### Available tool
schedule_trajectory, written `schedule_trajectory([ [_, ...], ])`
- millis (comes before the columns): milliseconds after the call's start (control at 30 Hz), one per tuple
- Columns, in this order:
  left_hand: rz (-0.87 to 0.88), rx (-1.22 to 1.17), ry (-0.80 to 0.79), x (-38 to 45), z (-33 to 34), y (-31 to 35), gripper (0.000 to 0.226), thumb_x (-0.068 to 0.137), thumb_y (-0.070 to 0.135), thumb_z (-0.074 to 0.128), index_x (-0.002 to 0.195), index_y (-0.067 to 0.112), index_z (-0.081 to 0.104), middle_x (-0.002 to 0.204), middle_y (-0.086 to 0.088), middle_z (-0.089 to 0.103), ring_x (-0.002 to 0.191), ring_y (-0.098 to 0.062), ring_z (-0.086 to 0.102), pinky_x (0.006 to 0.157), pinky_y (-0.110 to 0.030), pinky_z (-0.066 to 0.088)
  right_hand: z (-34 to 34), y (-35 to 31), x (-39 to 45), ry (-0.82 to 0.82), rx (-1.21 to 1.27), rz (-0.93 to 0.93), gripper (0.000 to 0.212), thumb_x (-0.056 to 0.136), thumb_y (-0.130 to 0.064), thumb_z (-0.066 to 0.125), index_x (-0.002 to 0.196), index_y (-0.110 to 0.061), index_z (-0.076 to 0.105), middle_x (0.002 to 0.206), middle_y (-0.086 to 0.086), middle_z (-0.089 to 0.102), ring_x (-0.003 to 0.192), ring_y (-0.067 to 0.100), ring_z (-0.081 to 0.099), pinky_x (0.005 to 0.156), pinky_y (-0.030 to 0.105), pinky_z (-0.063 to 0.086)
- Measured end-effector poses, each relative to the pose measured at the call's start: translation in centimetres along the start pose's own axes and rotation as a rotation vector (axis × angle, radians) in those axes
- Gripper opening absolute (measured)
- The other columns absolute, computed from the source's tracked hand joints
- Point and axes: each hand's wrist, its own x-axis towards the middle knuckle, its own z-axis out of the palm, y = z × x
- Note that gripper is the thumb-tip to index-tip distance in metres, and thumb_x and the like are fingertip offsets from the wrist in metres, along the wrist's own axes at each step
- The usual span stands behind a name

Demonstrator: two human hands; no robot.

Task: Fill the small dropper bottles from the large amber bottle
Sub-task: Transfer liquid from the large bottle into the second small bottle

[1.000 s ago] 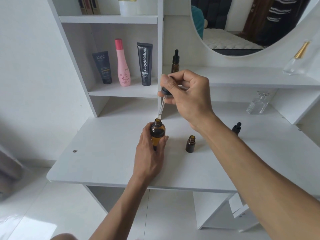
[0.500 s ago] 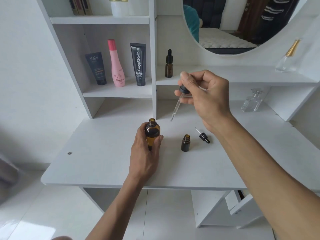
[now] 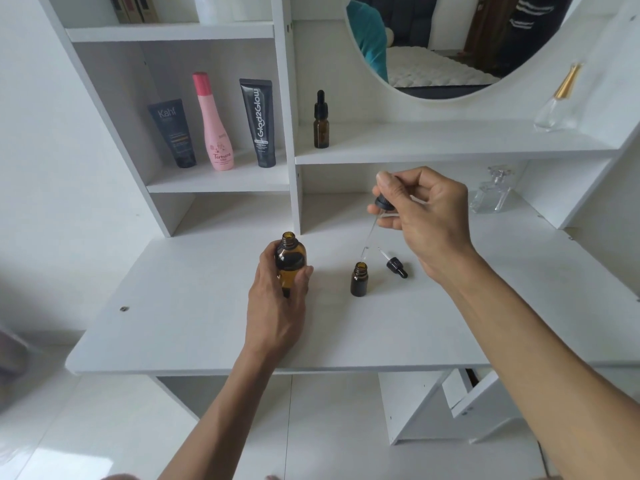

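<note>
The large amber bottle (image 3: pixel 290 256) stands uncapped on the white desk (image 3: pixel 194 306), and my left hand (image 3: pixel 277 306) wraps around its lower body. My right hand (image 3: pixel 422 216) pinches the black bulb of a long glass dropper (image 3: pixel 372 228). The dropper slants down and its tip hangs just above the open mouth of a small amber dropper bottle (image 3: pixel 359 278) that stands to the right of the large one. A small black dropper cap (image 3: pixel 395 264) lies on its side beside that bottle. Another small dropper bottle (image 3: pixel 321 123), capped, stands on the shelf behind.
A dark tube (image 3: pixel 173 133), a pink bottle (image 3: pixel 213 123) and a black tube (image 3: pixel 261 123) stand in the left shelf compartment. Clear glass perfume bottles sit at right: one on the shelf (image 3: pixel 559 105), one on the desk (image 3: pixel 495 190). A round mirror (image 3: pixel 450 46) hangs above.
My right hand lifted the dropper out of the large bottle and carried it right and down, to just over the small open bottle. My left hand stayed on the large bottle.
</note>
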Motion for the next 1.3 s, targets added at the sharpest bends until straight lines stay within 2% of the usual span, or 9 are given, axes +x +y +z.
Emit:
schedule_trajectory([
  [333, -0.013, -0.003, -0.002, -0.02, -0.04, 0.11, 0.047, 0.098, 0.032, 0.061, 0.14, 0.033, 0.039, 0.119, 0.009, 0.059, 0.098, -0.023, 0.063, 0.082, -0.03, 0.047, 0.14, 0.73, -0.18, -0.019, -0.016, 0.011, 0.017, 0.091, -0.025, 0.074, 0.087, -0.01, 0.069, 0.085, 0.006, 0.074, 0.072, 0.02, 0.077, 0.062, 0.029, 0.058],
  [767, -0.013, -0.018, -0.002, 0.0, -0.01, -0.01, 0.046, 0.097, 0.032, 0.061, 0.138, 0.036, 0.039, 0.12, 0.008, 0.061, 0.098, -0.022, 0.064, 0.083, -0.029, 0.049, 0.21, 0.7, -0.28, -0.036, -0.038, 0.011, 0.016, 0.09, -0.025, 0.075, 0.086, -0.01, 0.07, 0.082, 0.004, 0.075, 0.072, 0.02, 0.077, 0.064, 0.031, 0.061],
  [1067, -0.01, -0.017, -0.007, 0.0, -0.02, -0.07, 0.045, 0.098, 0.033, 0.061, 0.137, 0.036, 0.038, 0.122, 0.007, 0.061, 0.097, -0.024, 0.065, 0.081, -0.027, 0.047, 0.36, 0.52, -0.32, -0.065, -0.071, -0.003, 0.019, 0.091, -0.025, 0.074, 0.083, -0.009, 0.069, 0.083, 0.004, 0.076, 0.071, 0.02, 0.077, 0.062, 0.031, 0.06],
  [1200, -0.015, -0.011, -0.009, 0.04, 0.01, -0.03, 0.047, 0.098, 0.032, 0.061, 0.139, 0.034, 0.039, 0.121, 0.007, 0.06, 0.098, -0.023, 0.064, 0.077, -0.021, 0.044, 0.4, 0.41, -0.33, -0.073, -0.085, -0.017, 0.019, 0.091, -0.024, 0.074, 0.08, -0.01, 0.068, 0.083, 0.006, 0.075, 0.069, 0.019, 0.077, 0.062, 0.031, 0.06],
  [1300, -0.011, -0.013, -0.008, 0.05, 0.01, -0.03, 0.047, 0.097, 0.032, 0.061, 0.139, 0.033, 0.039, 0.122, 0.006, 0.061, 0.098, -0.024, 0.064, 0.079, -0.024, 0.045, 0.44, 0.31, -0.36, -0.082, -0.095, -0.021, 0.019, 0.091, -0.024, 0.074, 0.079, -0.011, 0.068, 0.084, 0.007, 0.075, 0.069, 0.019, 0.077, 0.063, 0.032, 0.061],
])
